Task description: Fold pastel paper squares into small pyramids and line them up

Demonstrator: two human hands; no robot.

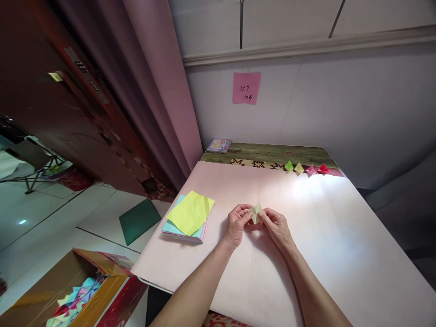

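Note:
A small pale yellow folded paper piece (pixel 256 212) is pinched between both my hands just above the white table sheet (pixel 327 227). My left hand (pixel 237 223) grips its left side with curled fingers. Its right side is held by my right hand (pixel 277 225), fingers closed on the paper. A stack of coloured paper sheets (pixel 189 217), yellow on top, lies to the left of my hands.
Several finished folded paper shapes (pixel 305 169) in green, yellow, pink and red line the far table edge. A paper pack (pixel 219 145) sits at the far left corner. An open cardboard box (pixel 78 290) with folded pieces stands on the floor lower left, beside a green sheet (pixel 139 220).

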